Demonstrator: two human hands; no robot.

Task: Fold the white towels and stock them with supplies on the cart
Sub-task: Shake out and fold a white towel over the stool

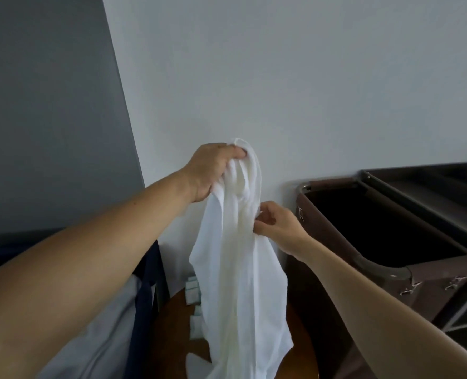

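Beside the cart [391,222], the left hand [210,170] gripped the white towel [237,269] high while the right hand [278,228] pinched its edge, likely seeking a corner to fold.

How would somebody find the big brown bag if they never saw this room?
Start at the pale wall and go right of the hanging white towel. The brown bag hangs on the cart; only it has a wide, dark, open mouth.

Soft, even light fills the room, and it is a bit dim. The wall [309,77] looks pale and flat. The inside of the cart [330,291] is very dark. Everything looks a little blurry, and straight lines lean near the edges.
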